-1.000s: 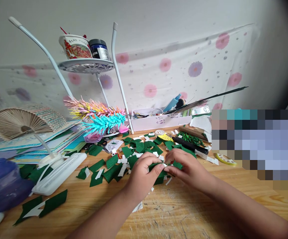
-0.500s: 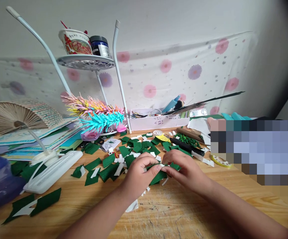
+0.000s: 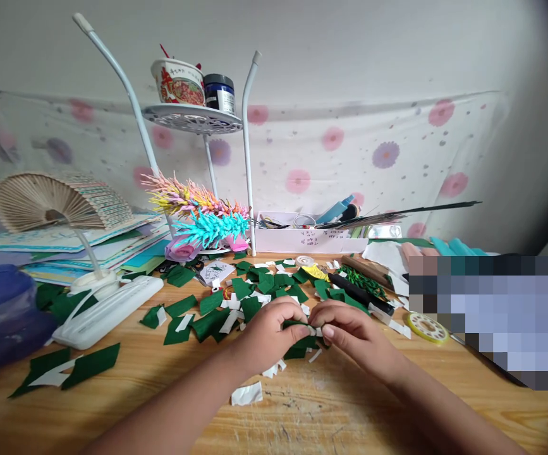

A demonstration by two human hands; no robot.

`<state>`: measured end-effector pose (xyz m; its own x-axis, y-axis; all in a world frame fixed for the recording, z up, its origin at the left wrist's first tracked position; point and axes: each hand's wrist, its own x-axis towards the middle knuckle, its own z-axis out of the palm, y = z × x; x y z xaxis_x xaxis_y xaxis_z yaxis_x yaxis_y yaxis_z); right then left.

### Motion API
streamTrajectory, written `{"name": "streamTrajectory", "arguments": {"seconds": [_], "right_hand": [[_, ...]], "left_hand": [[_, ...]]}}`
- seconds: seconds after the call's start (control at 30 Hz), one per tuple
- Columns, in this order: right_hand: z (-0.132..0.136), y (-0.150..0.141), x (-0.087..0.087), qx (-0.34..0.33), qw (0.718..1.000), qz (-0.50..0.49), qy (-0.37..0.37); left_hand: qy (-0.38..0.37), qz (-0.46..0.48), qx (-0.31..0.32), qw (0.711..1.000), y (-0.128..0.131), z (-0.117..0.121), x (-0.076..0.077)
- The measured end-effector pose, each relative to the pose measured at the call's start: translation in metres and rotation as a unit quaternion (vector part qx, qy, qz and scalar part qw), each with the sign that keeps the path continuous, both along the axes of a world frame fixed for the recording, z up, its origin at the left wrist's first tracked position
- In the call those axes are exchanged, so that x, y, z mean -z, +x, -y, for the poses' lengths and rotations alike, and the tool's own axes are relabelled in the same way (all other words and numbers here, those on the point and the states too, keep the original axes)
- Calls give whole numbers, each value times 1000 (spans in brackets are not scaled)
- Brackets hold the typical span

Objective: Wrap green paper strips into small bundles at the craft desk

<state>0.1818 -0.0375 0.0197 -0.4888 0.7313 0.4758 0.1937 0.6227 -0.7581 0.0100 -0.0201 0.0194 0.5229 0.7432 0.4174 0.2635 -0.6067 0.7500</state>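
- The thumbs are now showing a small gap: half a second ago they were nearly meeting, and now a white sliver (image 3: 319, 331) is showing between them.
- That is suggesting, as a judgement, that the fingers are adjusting their hold and the handling is continuing.
- The left hand (image 3: 274, 332) is pinching a dark green paper strip (image 3: 293, 324), thumb and fingers nearly closed on it.
- The right hand (image 3: 354, 332) is pinching at the strip's other end, also nearly closed; exactly what lies under those fingertips is staying hidden.
- The strip is sitting between both hands, apparently just above the wooden table (image 3: 330, 411), near scattered green paper pieces (image 3: 212, 323).
- Its long axis is running roughly left to right, almost level; fingers are covering its ends, so which way it is pointing cannot be told.
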Motion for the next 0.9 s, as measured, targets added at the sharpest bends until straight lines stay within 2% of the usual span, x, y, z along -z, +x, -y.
{"name": "streamTrajectory", "arguments": {"seconds": [0.2,0.4,0.63,0.9], "right_hand": [[-3,1,2,-54,980,-42,-186],[1,-4,3,-69,963,-60,-252],[0,-7,9,-49,966,-69,-246],[1,-7,3,45,986,18,-160]], "left_hand": [[-37,-29,64,997,-4,-1,0],[-41,-60,78,994,-6,0,-4],[-29,-62,71,995,-5,1,-3],[-22,-11,12,1000,-3,1,-2]]}}
